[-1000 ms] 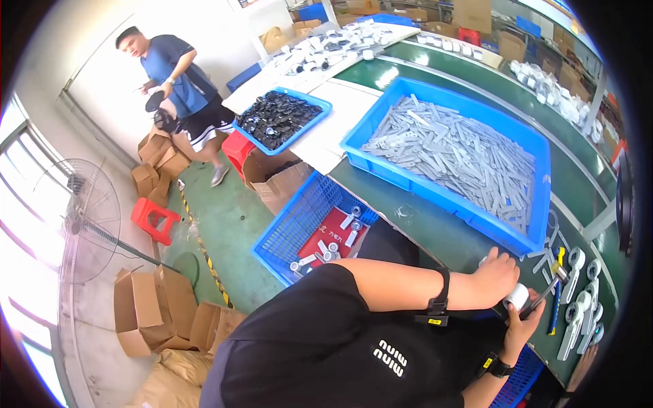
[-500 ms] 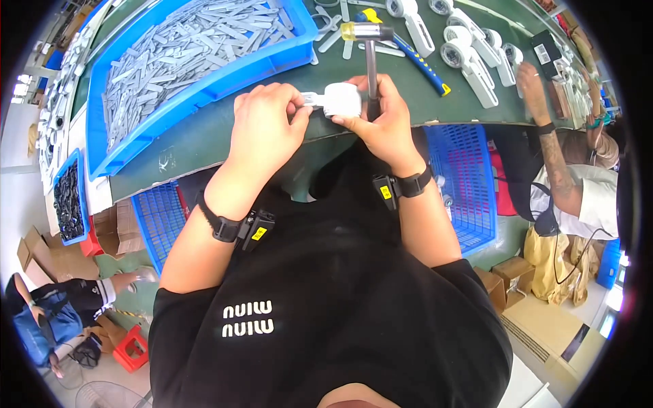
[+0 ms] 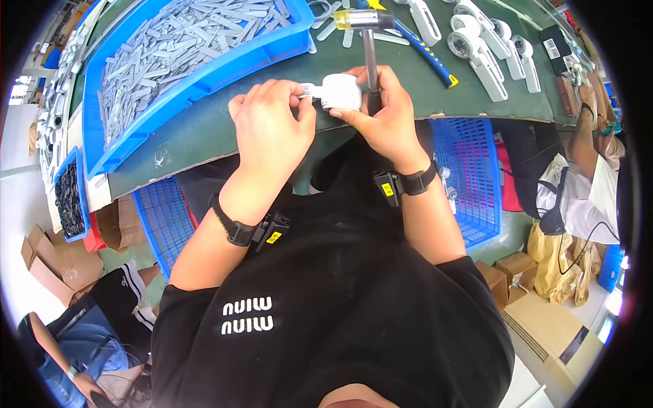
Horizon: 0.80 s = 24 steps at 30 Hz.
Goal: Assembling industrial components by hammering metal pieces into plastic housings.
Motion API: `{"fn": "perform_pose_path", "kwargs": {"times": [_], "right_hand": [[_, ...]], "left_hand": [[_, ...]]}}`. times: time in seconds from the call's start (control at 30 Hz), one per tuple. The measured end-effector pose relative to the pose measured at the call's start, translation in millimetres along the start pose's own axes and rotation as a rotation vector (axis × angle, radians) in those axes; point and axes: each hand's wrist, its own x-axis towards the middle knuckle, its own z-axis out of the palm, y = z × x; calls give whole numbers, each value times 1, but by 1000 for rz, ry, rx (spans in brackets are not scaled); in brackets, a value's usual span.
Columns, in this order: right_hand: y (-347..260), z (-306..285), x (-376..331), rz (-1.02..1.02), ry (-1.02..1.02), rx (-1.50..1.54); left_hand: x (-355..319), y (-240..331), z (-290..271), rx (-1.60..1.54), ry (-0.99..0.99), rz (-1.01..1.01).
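My left hand (image 3: pixel 273 122) is closed, its thumb and forefinger pinching a small light-grey forked tab (image 3: pixel 309 90). That tab meets the side of a white round part (image 3: pixel 341 92), which my right hand (image 3: pixel 389 115) grips between thumb and fingers. The same right hand also holds a mallet (image 3: pixel 371 61) upright, its dark handle against the palm and its yellow-and-dark head above the fingers. Where tab and round part join is too small to make out. Both hands are over the front edge of the green table (image 3: pixel 272 132).
A blue bin (image 3: pixel 197 92) full of grey strips stands left of my hands. Beyond them lie a blue-and-yellow tool handle (image 3: pixel 428 56) and several white handheld fans (image 3: pixel 484 68). Blue crates (image 3: pixel 469 177) sit below the table. People are at lower left and far right.
My left hand has shifted slightly right, still pinching the tab. A co-worker's hand has drawn away from the fans at right. The person at lower left has come closer.
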Motion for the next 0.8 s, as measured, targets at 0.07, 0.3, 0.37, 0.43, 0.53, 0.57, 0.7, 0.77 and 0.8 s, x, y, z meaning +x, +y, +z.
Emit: {"fn": "perform_pose_path", "kwargs": {"times": [0.07,0.3,0.37,0.43,0.53,0.57,0.7,0.77,0.8], "right_hand": [[6,1,2,-119,57,9],[7,0,2,-122,36,-12],[4,-1,1,-56,15,-12],[7,1,1,-99,30,-21],[10,1,3,-138,49,-17],[10,2,3,-134,52,-3],[1,0,2,-64,30,-74],[-2,0,2,-25,4,-69],[0,1,2,-26,2,-70]], "left_hand": [[1,1,3,-34,14,-16],[7,-1,-2,-113,-72,-64],[9,0,-7,-155,-97,-116],[8,-1,-6,-143,-93,-87],[7,-3,-1,-135,-76,-52],[8,-4,0,-138,-63,-46],[11,-7,-2,-141,-72,-56],[14,-8,-6,-200,-150,-119],[16,-7,-9,-201,-148,-121]]}}
